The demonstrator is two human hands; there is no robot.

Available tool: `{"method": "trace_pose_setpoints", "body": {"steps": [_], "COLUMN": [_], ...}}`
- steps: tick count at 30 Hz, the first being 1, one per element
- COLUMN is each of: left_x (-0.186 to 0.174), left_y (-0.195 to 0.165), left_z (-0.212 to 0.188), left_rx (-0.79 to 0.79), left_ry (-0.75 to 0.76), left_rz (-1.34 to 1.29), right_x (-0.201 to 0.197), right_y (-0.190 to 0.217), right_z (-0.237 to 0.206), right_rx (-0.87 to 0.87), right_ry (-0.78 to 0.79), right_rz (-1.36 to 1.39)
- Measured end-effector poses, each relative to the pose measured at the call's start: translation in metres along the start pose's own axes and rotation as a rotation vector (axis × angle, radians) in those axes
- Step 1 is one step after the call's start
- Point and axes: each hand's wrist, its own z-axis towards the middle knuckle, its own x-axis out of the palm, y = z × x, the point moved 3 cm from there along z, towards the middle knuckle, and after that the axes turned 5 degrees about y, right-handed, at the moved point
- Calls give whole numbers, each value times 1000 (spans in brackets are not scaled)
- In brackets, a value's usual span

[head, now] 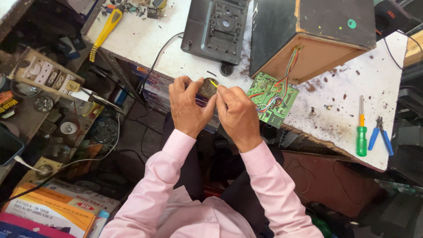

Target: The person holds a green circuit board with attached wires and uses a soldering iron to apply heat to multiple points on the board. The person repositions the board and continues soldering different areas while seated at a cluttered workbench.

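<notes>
We pinch the small round part (208, 87) mid-frame: left hand (188, 105) grips it, right hand (235, 112) holds a yellow wire (213, 83) just right.

Both hands meet at the desk's (145, 39) near edge, left hand (187, 108) left of right hand (238, 115), small round brass-coloured metal part (208, 87) between them. Green printed circuit board (273, 99) lies just right of the hands, wired to the dark wooden box (317, 31) behind it. Dark grey plastic panel (216, 28) sits behind the hands. Green-handled screwdriver (361, 132) and blue-handled pliers (381, 134) lie far right; yellow-handled screwdriver (105, 31) far left.
</notes>
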Motion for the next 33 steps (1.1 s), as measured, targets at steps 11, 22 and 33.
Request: {"method": "trace_pose_setpoints", "body": {"steps": [11, 22, 33], "left_x": [-16, -44, 85], "left_y": [3, -21, -83], "left_z": [-3, -25, -114], "left_rx": [-13, 97, -645], "left_ry": [17, -149, 524], "left_rz": [1, -27, -1225], "right_x": [-14, -55, -89], "right_y": [-19, -45, -63], "right_z": [-34, -122, -165], "right_rx": [523, 743, 526], "right_ry": [-133, -295, -535], "right_rz": [838, 1415, 117]}}
